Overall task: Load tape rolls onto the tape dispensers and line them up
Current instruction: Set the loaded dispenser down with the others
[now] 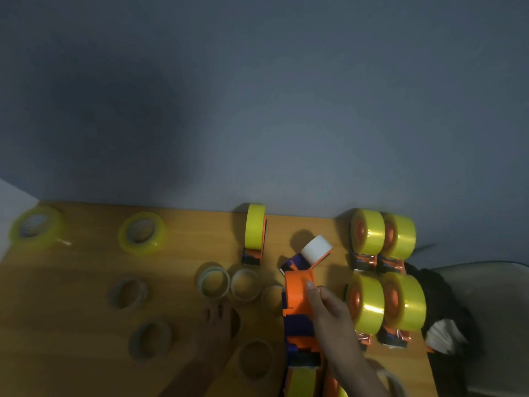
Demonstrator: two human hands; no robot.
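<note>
Right hand (329, 308) curled round the orange body of an empty tape dispenser (299, 293), thumb across its top face, lifting it just above the wooden table (86, 282). White roller (315, 247) of that dispenser tilted up toward the far right, nothing loaded on it. Left hand (216, 325) blurred, fingers spread and fairly straight, lying over a near roll — holding or only touching, cannot tell.

Four loaded dispensers grouped at the right in two rows, each with a fat yellow tape roll: far pair (367, 232) (399, 234) side by side and touching, near pair (365, 300) (403, 300) likewise, just right of the held dispenser. Fifth loaded dispenser (255, 227) standing alone at the far edge against the wall, a narrower yellow roll on it.

Loose rolls scattered across the left and middle of the table — two yellowish ones far left (35, 227) (143, 233), three pale ones in a line (214, 282) (245, 284) (272, 295) just left of the held dispenser, duller ones nearer (127, 292) (150, 340) (256, 359).

More orange and blue dispenser parts (303, 348) stacked at the near edge under the right forearm. Dark bundle (446, 305) with a white scrap (442, 335) off the table's right end.
</note>
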